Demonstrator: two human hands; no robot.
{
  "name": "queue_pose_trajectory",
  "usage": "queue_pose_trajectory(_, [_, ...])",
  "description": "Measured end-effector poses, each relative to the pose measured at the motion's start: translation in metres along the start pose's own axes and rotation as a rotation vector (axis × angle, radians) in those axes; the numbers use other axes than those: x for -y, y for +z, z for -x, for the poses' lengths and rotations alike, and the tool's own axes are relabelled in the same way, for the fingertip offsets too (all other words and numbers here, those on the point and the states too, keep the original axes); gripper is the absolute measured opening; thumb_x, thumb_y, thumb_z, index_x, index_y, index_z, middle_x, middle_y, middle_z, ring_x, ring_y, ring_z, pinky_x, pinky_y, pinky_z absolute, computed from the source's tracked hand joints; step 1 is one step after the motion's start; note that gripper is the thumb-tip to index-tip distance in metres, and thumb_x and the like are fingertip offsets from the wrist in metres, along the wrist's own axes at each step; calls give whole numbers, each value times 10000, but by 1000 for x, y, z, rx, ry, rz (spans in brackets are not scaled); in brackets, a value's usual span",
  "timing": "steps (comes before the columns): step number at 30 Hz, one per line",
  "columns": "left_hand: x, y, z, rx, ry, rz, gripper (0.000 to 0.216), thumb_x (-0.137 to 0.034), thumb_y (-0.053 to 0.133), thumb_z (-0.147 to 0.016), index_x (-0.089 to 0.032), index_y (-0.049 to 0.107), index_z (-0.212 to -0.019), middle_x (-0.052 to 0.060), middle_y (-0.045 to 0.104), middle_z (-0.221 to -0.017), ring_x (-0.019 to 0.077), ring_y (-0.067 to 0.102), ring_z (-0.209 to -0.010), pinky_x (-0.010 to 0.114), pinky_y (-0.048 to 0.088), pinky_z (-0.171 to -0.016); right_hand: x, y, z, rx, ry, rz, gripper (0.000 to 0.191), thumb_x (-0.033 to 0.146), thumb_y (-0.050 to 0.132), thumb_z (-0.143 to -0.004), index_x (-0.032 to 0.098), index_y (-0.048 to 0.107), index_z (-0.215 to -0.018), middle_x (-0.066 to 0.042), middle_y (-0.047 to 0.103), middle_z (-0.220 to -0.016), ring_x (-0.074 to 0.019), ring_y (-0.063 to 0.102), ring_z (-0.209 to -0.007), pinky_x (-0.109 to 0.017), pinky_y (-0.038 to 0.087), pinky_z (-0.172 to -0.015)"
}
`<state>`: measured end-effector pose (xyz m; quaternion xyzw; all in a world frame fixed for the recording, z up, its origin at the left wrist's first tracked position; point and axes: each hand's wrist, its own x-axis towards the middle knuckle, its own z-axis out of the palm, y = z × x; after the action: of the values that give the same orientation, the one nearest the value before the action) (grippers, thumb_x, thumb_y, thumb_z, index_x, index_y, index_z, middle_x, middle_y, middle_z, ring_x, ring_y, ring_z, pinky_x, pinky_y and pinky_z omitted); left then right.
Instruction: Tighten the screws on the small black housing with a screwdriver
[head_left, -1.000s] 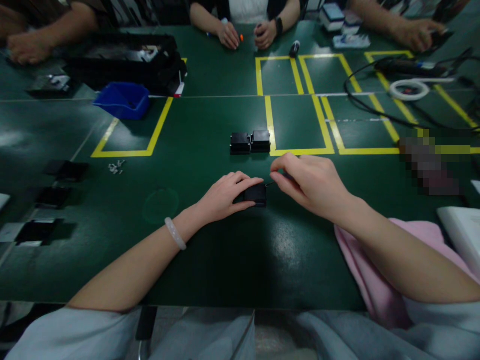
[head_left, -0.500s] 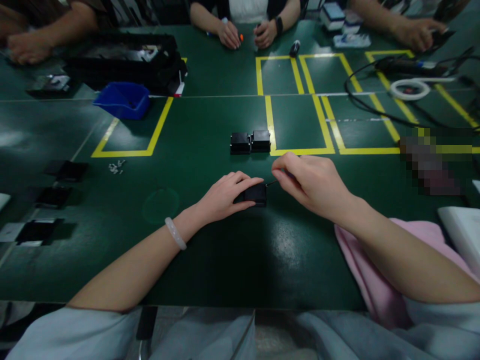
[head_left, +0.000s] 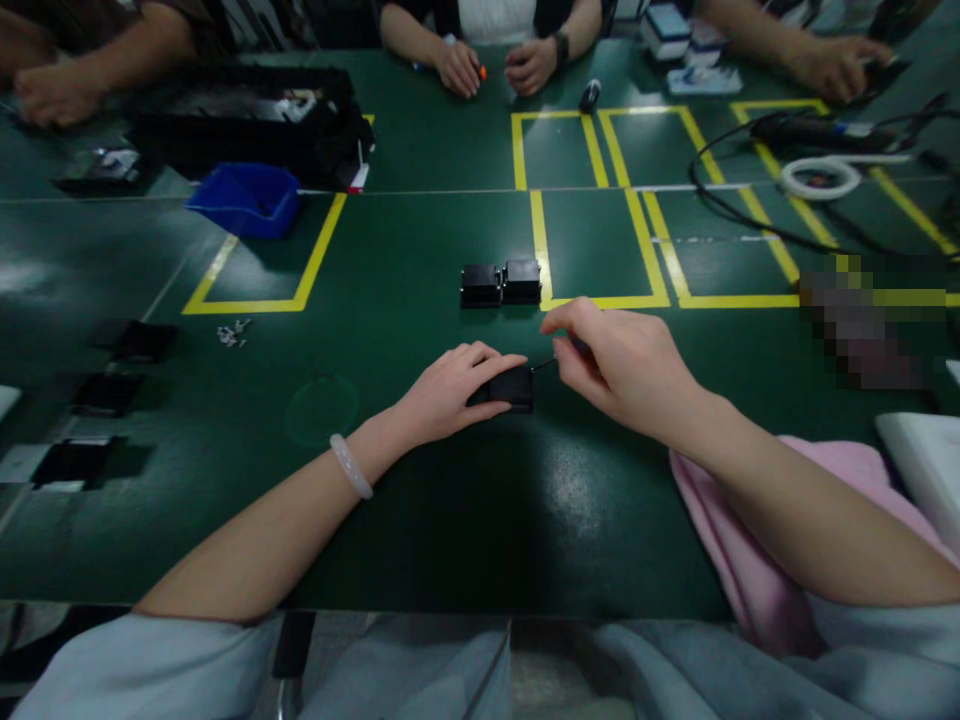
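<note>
My left hand (head_left: 456,395) lies on the green table with its thumb and fingers closed round the sides of a small black box (head_left: 513,389). Most of the box's left part is hidden under the fingers. From its right end a thin dark rod (head_left: 543,364), like a tool shaft, runs up to my right hand (head_left: 616,362). The right index finger is raised a little off the thumb; the rod's far end is hidden among the curled fingers. Beyond my hands stand two similar black boxes (head_left: 501,284), side by side. Small silver screws (head_left: 234,333) lie loose to the left.
A blue bin (head_left: 246,202) and a long black housing (head_left: 247,125) stand at the far left. Flat black parts (head_left: 107,395) line the left side. Cables (head_left: 712,190) cross the far right. A pink cloth (head_left: 720,510) lies under my right forearm. Co-workers' hands (head_left: 531,68) rest opposite.
My right index finger has lifted away from the thumb, and the hand has shifted slightly right, baring more of the rod. The left hand and box stay put.
</note>
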<state>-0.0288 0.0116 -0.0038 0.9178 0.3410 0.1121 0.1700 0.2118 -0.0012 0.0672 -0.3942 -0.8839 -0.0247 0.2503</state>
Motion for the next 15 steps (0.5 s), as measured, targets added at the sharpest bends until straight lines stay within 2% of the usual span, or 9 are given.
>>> queue_pose_trajectory(5, [0,0,0,-6,10,-3,541,-379,573,-959,-231,395,-1447,106,547,-1240,252,520,-1090,390,444,-922,-1,0,0,21,-17,9,224,320,443,-971,163,595,-921,-7,657,-699,-146,612,-607,-261,368,-591])
queue_pose_trajectory(11, [0,0,0,-8,9,-2,534,-369,583,-954,-212,410,-1434,109,545,-1235,249,522,-1079,385,449,-909,0,0,0,14,8,-29,186,220,441,-943,152,584,-1041,4,650,-712,-128,587,-592,-244,372,-593])
queue_pose_trajectory(15, [0,0,0,-2,7,-1,534,-373,577,-958,-221,404,-1439,105,543,-1245,248,518,-1088,388,446,-919,0,0,0,39,5,-10,244,333,426,-976,157,594,-954,-4,635,-678,-152,601,-593,-261,374,-589])
